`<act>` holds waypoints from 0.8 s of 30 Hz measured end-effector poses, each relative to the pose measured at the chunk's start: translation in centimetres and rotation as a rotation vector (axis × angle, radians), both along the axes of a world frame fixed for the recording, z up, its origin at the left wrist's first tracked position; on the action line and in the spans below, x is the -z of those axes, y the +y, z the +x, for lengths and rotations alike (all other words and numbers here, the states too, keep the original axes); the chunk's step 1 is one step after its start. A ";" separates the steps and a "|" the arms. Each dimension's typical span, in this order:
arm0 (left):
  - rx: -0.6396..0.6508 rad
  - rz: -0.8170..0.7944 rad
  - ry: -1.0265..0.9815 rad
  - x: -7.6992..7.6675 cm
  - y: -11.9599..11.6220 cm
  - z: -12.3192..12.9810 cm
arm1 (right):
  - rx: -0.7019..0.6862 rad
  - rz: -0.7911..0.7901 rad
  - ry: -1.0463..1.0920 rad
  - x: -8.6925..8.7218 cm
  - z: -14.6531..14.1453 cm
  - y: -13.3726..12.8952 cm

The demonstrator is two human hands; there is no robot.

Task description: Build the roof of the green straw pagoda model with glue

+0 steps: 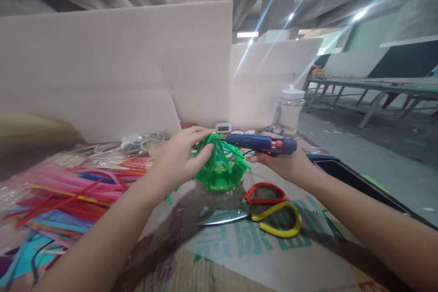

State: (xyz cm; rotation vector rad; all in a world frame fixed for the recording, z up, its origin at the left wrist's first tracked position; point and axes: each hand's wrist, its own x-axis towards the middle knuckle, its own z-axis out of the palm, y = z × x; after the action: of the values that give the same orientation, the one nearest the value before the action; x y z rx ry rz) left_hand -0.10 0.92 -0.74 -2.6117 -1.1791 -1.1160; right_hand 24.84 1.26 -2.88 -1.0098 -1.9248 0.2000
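Observation:
A green cone-shaped craft piece, built of fuzzy strips like pipe cleaners, stands on the table with its wide, fringed end down. My left hand grips it near the top, thumb and fingers closed round the upper strips. In my right hand is a dark blue glue gun, its fingers wrapped round the handle and a small red light showing. The gun's nozzle points left and meets or nearly meets the tip of the cone; contact is hard to tell. Scissors with one red and one yellow handle lie just in front.
Many coloured pipe cleaners are heaped at the left. Behind stand a small white digital timer, a clear bottle and tall white boards. A dark-screened phone or tablet lies to the right by the table edge.

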 end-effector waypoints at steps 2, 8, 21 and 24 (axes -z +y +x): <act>0.002 0.009 0.002 0.0 0.0 0.0 | 0.008 0.010 0.005 0.0 -0.1 -0.1; -0.001 0.011 0.005 0.0 0.1 0.0 | 0.033 0.057 -0.071 0.1 0.3 -0.5; -0.025 0.000 0.000 0.2 0.2 -0.1 | 0.114 0.778 -0.674 0.0 0.9 -0.9; -0.026 -0.002 -0.001 0.3 0.3 -0.1 | 0.145 0.813 -0.711 0.1 0.9 -0.9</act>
State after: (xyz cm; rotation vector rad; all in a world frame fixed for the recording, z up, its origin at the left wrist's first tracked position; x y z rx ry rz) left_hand -0.19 1.22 -1.00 -2.5899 -1.2121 -1.1124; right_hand 25.78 0.32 -2.95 -0.6758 -2.2049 -1.0744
